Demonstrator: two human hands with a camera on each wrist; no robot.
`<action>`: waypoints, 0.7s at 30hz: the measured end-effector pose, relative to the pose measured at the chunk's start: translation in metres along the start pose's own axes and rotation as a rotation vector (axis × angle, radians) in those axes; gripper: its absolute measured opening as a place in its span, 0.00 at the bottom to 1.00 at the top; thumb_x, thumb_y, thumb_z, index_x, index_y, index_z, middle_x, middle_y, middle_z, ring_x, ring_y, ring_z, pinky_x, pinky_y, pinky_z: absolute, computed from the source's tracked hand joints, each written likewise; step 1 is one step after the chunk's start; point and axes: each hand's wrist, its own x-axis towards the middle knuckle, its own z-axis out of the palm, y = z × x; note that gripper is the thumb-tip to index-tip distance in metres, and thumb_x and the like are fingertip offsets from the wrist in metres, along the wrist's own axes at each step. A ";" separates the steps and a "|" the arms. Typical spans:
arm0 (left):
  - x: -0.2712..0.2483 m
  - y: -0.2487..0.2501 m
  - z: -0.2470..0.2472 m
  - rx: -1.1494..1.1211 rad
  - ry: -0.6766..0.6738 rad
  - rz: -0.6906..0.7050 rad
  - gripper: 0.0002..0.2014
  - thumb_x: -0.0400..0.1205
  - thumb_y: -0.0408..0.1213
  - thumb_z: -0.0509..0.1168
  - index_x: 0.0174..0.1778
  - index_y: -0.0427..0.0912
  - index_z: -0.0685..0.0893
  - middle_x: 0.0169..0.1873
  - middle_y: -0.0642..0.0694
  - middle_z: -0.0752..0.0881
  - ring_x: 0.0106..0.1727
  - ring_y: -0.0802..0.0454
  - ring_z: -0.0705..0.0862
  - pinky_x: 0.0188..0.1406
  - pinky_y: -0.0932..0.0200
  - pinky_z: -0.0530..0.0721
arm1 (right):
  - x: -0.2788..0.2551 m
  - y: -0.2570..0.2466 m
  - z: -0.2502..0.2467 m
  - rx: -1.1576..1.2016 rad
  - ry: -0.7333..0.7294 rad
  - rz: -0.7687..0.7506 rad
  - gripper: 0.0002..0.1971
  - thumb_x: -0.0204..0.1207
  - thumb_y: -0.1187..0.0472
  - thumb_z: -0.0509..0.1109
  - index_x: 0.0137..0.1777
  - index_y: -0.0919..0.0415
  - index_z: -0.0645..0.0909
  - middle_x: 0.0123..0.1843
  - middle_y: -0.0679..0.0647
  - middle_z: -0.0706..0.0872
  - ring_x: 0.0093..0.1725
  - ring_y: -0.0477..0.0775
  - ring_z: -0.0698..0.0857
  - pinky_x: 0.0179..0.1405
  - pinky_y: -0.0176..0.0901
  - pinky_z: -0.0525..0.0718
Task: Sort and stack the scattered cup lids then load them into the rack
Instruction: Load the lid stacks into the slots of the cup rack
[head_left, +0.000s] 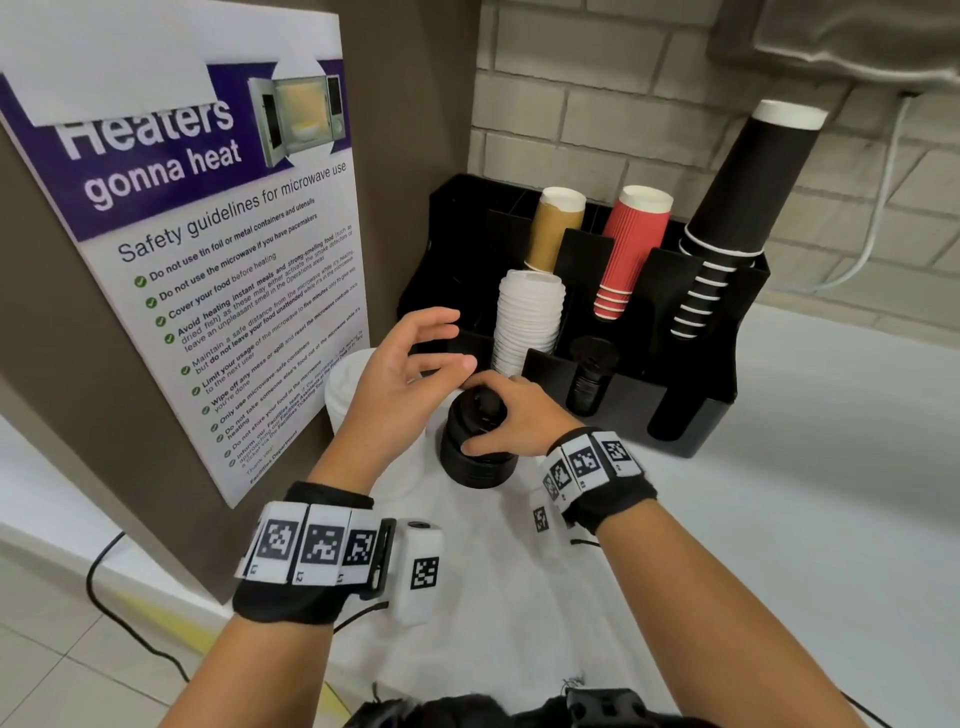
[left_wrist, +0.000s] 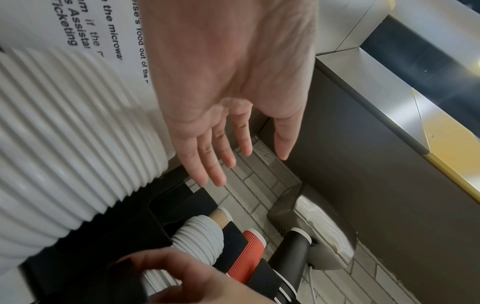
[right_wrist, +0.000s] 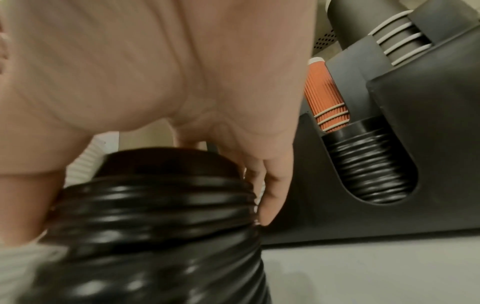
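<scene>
- The black lids (head_left: 475, 441) stand as a nested stack on the white surface (head_left: 779, 519), just in front of the rack (head_left: 717, 364).
- The right hand (head_left: 511, 415) sits on top of that stack, fingers curled down its sides — holding it.
- The left hand (head_left: 400, 364) hovers above and to the left, fingers spread and relaxed, holding nothing.
- A white stack (head_left: 527, 322) already fills one front slot of the rack; a few black lids sit low in the slot (head_left: 592, 374) beside it. More white lids (head_left: 345, 389) stand on the surface at the left.
- Handling, as I judge it: thin glossy plastic — light, slick, a little springy. A nested column can shear apart, so grip low around the rims with a second hand on top.
</scene>
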 end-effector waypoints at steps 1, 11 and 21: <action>0.000 0.000 0.000 0.000 0.001 0.004 0.19 0.81 0.31 0.70 0.64 0.54 0.79 0.61 0.51 0.81 0.52 0.64 0.87 0.48 0.76 0.79 | -0.002 0.000 -0.005 0.029 0.028 -0.015 0.38 0.63 0.51 0.82 0.73 0.45 0.70 0.62 0.56 0.75 0.64 0.56 0.75 0.65 0.49 0.79; -0.003 -0.014 0.014 -0.029 -0.309 -0.098 0.47 0.65 0.46 0.84 0.76 0.73 0.65 0.77 0.56 0.71 0.74 0.55 0.76 0.69 0.52 0.79 | -0.052 -0.018 -0.036 0.819 0.154 -0.223 0.32 0.64 0.55 0.79 0.68 0.39 0.75 0.59 0.61 0.83 0.57 0.56 0.86 0.58 0.51 0.85; -0.002 -0.016 0.025 -0.075 -0.254 -0.019 0.43 0.60 0.45 0.83 0.70 0.70 0.72 0.62 0.65 0.80 0.64 0.56 0.84 0.49 0.61 0.87 | -0.065 -0.018 -0.045 0.785 0.138 -0.235 0.32 0.65 0.59 0.81 0.69 0.40 0.75 0.58 0.57 0.84 0.58 0.57 0.87 0.56 0.55 0.86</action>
